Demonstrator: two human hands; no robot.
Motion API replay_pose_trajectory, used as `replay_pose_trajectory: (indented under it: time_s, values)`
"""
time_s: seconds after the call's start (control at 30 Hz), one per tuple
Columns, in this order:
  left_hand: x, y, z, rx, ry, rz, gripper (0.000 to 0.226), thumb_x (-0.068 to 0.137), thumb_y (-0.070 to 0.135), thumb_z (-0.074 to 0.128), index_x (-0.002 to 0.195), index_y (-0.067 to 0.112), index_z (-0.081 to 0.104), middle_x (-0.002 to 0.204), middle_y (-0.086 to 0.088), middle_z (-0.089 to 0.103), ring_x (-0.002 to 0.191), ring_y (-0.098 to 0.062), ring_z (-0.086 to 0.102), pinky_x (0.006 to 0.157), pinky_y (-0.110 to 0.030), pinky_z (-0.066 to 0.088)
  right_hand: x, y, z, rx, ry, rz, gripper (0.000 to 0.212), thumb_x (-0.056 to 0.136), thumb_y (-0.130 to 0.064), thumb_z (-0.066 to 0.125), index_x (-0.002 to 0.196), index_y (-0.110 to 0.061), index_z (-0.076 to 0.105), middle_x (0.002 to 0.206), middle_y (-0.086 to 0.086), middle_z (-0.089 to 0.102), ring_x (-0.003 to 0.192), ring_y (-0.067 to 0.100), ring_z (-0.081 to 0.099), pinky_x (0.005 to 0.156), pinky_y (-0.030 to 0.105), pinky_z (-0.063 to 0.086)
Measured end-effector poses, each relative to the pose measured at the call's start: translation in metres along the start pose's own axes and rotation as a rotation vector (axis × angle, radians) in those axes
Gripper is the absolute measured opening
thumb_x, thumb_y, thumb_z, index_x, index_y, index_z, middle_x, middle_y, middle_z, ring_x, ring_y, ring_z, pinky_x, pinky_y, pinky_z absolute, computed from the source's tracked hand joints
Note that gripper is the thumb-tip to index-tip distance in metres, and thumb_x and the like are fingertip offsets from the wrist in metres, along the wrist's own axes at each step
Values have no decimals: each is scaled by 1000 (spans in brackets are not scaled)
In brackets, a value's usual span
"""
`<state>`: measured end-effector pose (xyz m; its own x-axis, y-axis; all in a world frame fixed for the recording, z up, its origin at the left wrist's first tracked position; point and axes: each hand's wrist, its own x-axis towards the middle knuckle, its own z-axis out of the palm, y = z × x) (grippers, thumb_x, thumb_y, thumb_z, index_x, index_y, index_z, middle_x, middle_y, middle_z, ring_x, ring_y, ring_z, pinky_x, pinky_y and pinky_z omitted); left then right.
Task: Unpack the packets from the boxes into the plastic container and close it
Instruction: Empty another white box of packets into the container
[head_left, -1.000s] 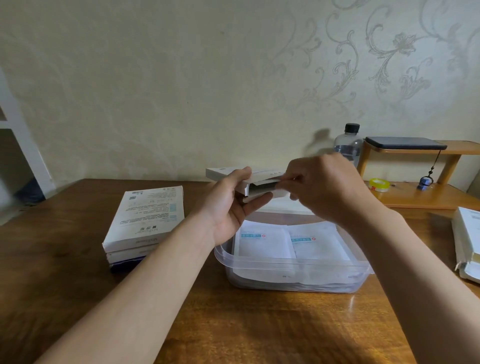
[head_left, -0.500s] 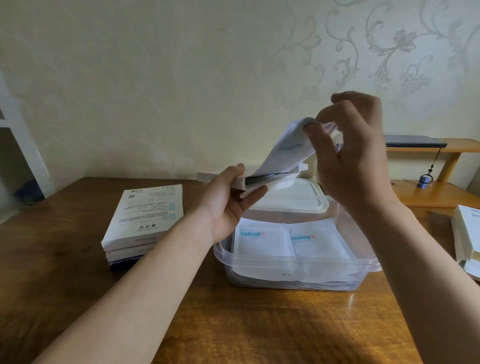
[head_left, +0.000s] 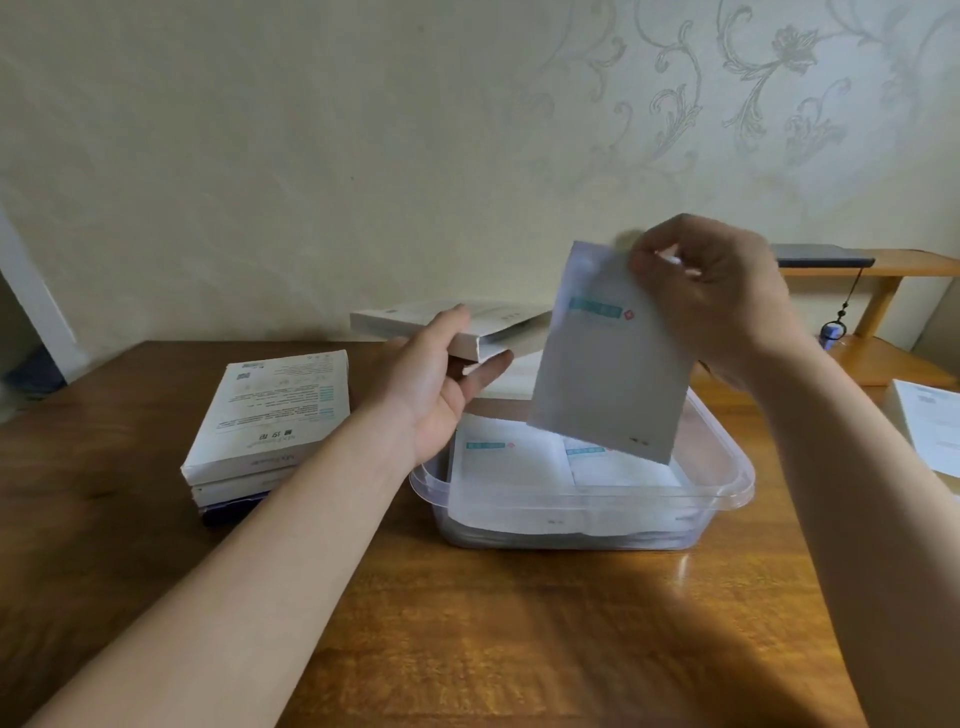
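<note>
My left hand (head_left: 441, 384) grips a flat white box (head_left: 457, 325) by its open end, holding it level above the far left corner of the clear plastic container (head_left: 582, 514). My right hand (head_left: 711, 306) pinches the top corner of a white packet (head_left: 608, 374) with a teal label; the packet hangs tilted over the container's right half, its lower edge near the rim. White packets (head_left: 509, 462) lie flat inside the container, side by side. The container's white lid (head_left: 511, 379) lies behind it, mostly hidden by the packet and box.
A stack of flat boxes (head_left: 270, 415) sits on the wooden table (head_left: 467, 623) left of the container. More white boxes (head_left: 930, 436) lie at the right edge. A wooden shelf (head_left: 883, 312) with a dark flat device (head_left: 821, 255) stands at the back right.
My right hand has drawn the packet fully out of the box, lifted it, then brought it down over the container. My left hand keeps hold of the box.
</note>
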<state>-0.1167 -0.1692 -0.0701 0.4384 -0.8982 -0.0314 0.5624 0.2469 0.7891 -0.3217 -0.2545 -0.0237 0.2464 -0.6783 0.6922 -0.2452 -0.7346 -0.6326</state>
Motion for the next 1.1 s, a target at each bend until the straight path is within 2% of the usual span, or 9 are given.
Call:
replay_pose_trajectory:
  time_s: [0.13, 0.2, 0.33, 0.5, 0.63, 0.77, 0.9, 1.0, 1.1]
  values:
    - [5, -1, -3, 17, 25, -19, 28, 93, 7, 71, 116, -3, 58, 123, -27, 60, 122, -34, 63, 69, -39, 63, -7, 12, 2, 32, -211, 124, 23, 95, -13, 63, 75, -25, 66, 65, -4, 54, 60, 9, 46, 57, 23, 36]
    - [7, -2, -5, 3, 41, -11, 35, 93, 8, 72, 123, -4, 58, 135, -28, 57, 128, -36, 59, 70, -39, 63, -10, 14, 2, 80, -275, 167, 22, 95, -12, 64, 76, -21, 66, 64, -3, 54, 60, 10, 47, 55, 22, 37]
    - [7, -2, -4, 9, 44, -1, 31, 94, 9, 70, 120, -5, 60, 138, -27, 58, 122, -36, 64, 69, -37, 63, -14, 21, 5, 24, -381, 213, 19, 96, -11, 63, 78, -18, 67, 63, -1, 58, 51, 4, 49, 51, 16, 43]
    - [9, -3, -6, 11, 63, 8, 33, 94, 9, 71, 121, -4, 60, 125, -22, 63, 123, -36, 63, 69, -38, 63, -13, 28, 6, -280, -475, 217, 9, 91, -21, 69, 84, -27, 70, 64, -4, 58, 48, 2, 47, 49, 15, 41]
    - [9, -3, -5, 20, 82, 21, 37, 93, 9, 71, 125, -5, 59, 132, -26, 63, 116, -34, 68, 71, -39, 63, -11, 24, 6, -511, -557, 238, 20, 84, -21, 77, 100, -30, 70, 78, -10, 63, 70, 10, 59, 61, 25, 42]
    - [7, -3, -3, 30, 85, 29, 26, 95, 10, 69, 116, -3, 60, 133, -26, 62, 113, -35, 69, 71, -38, 63, -13, 13, 11, -779, -594, 154, 36, 81, -19, 80, 114, -18, 66, 102, 1, 63, 90, 21, 55, 74, 29, 41]
    - [7, -3, -3, 28, 82, 29, 18, 94, 9, 69, 108, 1, 61, 128, -23, 64, 118, -34, 66, 71, -39, 63, -19, -8, 15, -774, -801, 202, 44, 80, -28, 81, 121, -21, 65, 119, -1, 65, 105, 22, 59, 86, 32, 44]
    - [7, -4, -3, 44, 75, 34, 17, 94, 8, 69, 108, 2, 62, 130, -25, 62, 121, -34, 65, 71, -38, 63, -26, -14, 27, -867, -1062, 214, 79, 78, -49, 77, 147, -30, 43, 147, -7, 48, 135, 21, 46, 111, 41, 36]
    - [9, -5, -4, 48, 73, 34, 17, 94, 8, 69, 108, 1, 62, 130, -26, 61, 125, -35, 62, 71, -39, 63, -31, -8, 40, -959, -1220, 194, 96, 79, -62, 70, 157, -34, 21, 160, -6, 30, 146, 23, 31, 119, 45, 26]
